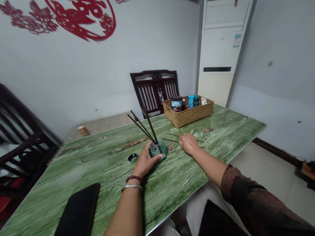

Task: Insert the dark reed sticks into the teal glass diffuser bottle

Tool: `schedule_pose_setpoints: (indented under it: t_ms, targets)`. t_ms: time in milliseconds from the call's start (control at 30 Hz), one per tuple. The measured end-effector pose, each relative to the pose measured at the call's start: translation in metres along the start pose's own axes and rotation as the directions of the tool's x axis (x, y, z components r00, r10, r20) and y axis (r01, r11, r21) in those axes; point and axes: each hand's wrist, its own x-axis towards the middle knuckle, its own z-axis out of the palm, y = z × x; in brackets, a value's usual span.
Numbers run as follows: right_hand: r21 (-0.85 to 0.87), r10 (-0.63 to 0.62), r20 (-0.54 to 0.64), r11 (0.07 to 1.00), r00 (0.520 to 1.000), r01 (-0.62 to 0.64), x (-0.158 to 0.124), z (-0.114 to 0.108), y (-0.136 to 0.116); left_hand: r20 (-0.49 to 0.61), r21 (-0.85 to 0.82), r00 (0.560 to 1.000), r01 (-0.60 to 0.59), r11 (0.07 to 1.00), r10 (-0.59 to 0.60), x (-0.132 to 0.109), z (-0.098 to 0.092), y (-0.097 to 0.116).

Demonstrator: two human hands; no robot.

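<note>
My left hand (145, 160) is wrapped around a small glass reed diffuser bottle (161, 147) with bluish-green liquid, standing on the green table. Several dark reeds (149, 128) rise from its neck, leaning up and to the left. To the right, my right hand (189, 143) rests low over the table with its fingers curled and closed on a dark reed (172, 140). Another loose reed (172, 134) lies just behind it, partly covered by the hand. A black ring-shaped cap (133, 158) sits left of the bottle.
A wicker basket (194, 116) holding jars and packets stands at the back right of the table (118, 190). A black phone-like slab (78, 209) lies at the front left. Behind are a dark wooden chair (157, 86) and a small orange-and-white object (83, 130).
</note>
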Motion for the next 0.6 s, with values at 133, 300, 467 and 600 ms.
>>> schedule_pose_setpoints:
  t_ms: [133, 300, 467, 600]
  targets:
    - [0.095, 0.098, -0.088, 0.991, 0.991, -0.089, 0.000, -0.011, -0.002, -0.007, -0.023, 1.000, -0.005, 1.000, 0.004, 0.000, 0.001, 0.000]
    - [0.392, 0.187, -0.202, 0.915, 0.961, -0.096, 0.008, -0.034, -0.005, -0.015, -0.038, 1.000, 0.010, 0.999, -0.011, 0.000, 0.002, -0.001]
    - [0.799, 0.257, -0.334, 0.587, 0.907, 0.128, 0.026, -0.066, -0.011, -0.011, -0.056, 1.000, -0.005, 0.998, 0.004, 0.000, 0.002, -0.001]
    - [0.908, 0.262, -0.395, 0.253, 0.880, 0.332, 0.034, -0.094, -0.026, -0.013, -0.058, 1.000, -0.008, 0.998, 0.007, 0.000, 0.002, -0.002]
